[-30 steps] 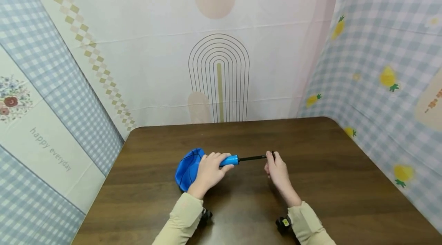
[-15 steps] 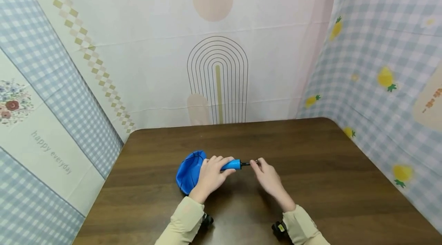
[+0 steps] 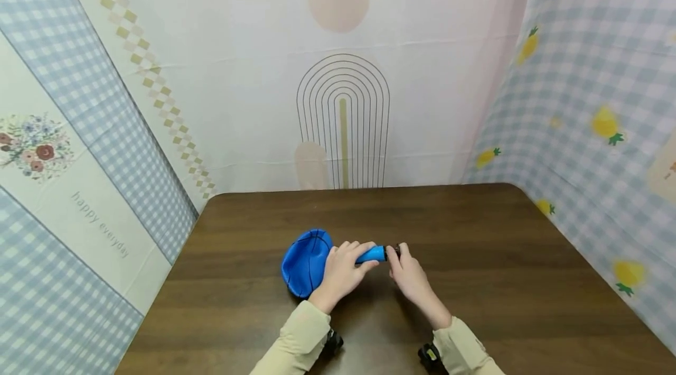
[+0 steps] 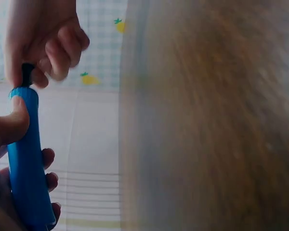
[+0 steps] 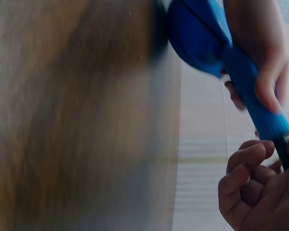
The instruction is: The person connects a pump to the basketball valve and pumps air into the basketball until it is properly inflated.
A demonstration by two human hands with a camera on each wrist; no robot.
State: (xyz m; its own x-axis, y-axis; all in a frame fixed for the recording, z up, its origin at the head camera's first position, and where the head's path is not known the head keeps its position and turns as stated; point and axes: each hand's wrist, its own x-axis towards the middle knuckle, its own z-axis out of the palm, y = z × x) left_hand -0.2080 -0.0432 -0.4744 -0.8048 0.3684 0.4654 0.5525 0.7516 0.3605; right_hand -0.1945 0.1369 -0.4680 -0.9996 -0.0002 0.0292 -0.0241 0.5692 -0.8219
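Observation:
A dented, soft blue ball (image 3: 305, 266) with black seam lines lies left of centre on the brown table (image 3: 338, 213). My left hand (image 3: 340, 274) grips the blue barrel of a hand pump (image 3: 376, 254), its fingers wrapped round it. At the pump's right end my right hand (image 3: 413, 281) pinches the black handle, mostly hidden by the fingers. In the left wrist view the handle sits close against the barrel (image 4: 28, 159). The right wrist view has the ball (image 5: 195, 36) at the barrel's other end; how they join is hidden.
Behind the table hangs a pale patterned cloth (image 3: 253, 117). Checked cloths hang at the left (image 3: 105, 87) and right (image 3: 570, 146). A small black camera (image 3: 430, 357) is worn at the right wrist, another (image 3: 333, 343) at the left.
My right hand has moved left and pushed the pump's black rod into the blue barrel, where a long stretch of it showed before. My left hand keeps its grip. The head view has shifted slightly.

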